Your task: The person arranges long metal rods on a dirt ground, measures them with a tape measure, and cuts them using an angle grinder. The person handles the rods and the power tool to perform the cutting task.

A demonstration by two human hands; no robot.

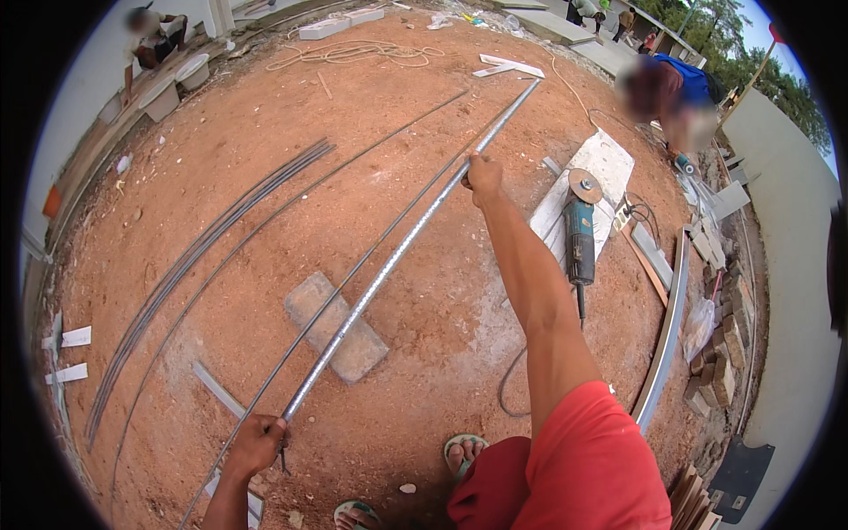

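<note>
My right hand (483,179) is closed around a long shiny metal pipe (389,274), past its middle toward the far end. Near the pipe's near end, my left hand (256,444) is closed on it. A thin dark metal rod (353,272) runs close along the pipe's left side and passes by my left hand; whether the fingers also grip it is unclear. Beneath pipe and rod lies a grey concrete block (358,353). To the right of my right arm, a teal and black angle grinder (580,234) with a disc rests on a pale sheet (609,159).
Several dark rods (208,252) lie on the reddish ground at left, beside a longer thin rod (265,231). A coiled rope (371,55) is at the back. Along the right wall are a metal channel (664,327) and bricks (729,344). A co-worker (676,93) bends at far right.
</note>
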